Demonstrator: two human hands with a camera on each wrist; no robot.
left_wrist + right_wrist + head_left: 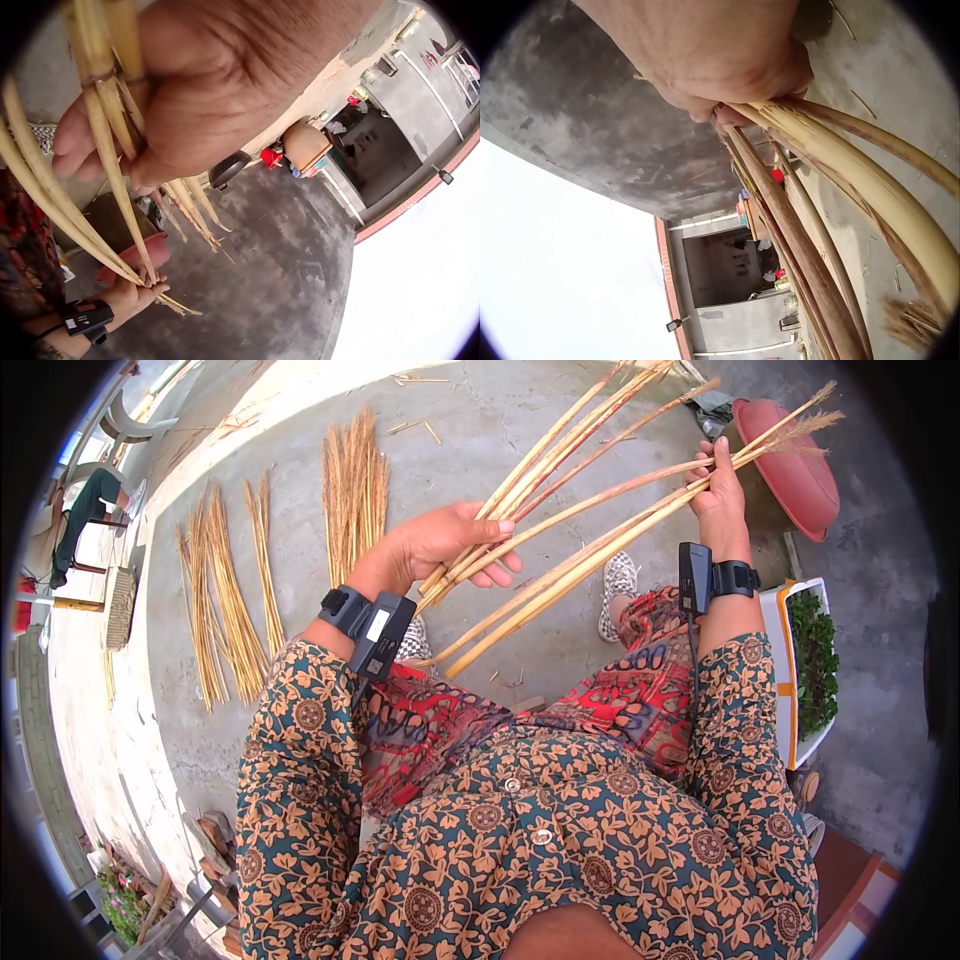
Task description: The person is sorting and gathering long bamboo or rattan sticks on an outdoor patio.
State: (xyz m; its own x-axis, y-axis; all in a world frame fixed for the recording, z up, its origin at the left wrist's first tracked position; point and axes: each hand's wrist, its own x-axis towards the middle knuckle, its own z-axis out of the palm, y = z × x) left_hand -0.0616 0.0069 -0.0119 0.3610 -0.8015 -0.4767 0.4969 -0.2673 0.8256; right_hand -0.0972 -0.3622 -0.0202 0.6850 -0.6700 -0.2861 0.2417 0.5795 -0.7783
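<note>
My left hand (450, 545) holds a bundle of dry reed stalks (550, 455) near their cut lower ends, its thumb across the top and fingers beneath. The bundle fans up and away to the right. My right hand (720, 490) grips a few more stalks (560, 585) close to their feathery heads (800, 430). One of the left hand's stalks (620, 490) also runs into the right hand. In the left wrist view the stalks (105, 97) pass between thumb and fingers. The right wrist view has stalks (847, 172) bending out from under the right hand.
Sorted reed bundles (355, 490) and looser ones (225, 590) lie on the concrete to the left. A pink tub (790, 475) stands at the upper right, above a white box (783, 690) of green plants (815, 660). Another person's leg (90, 510) shows at far left.
</note>
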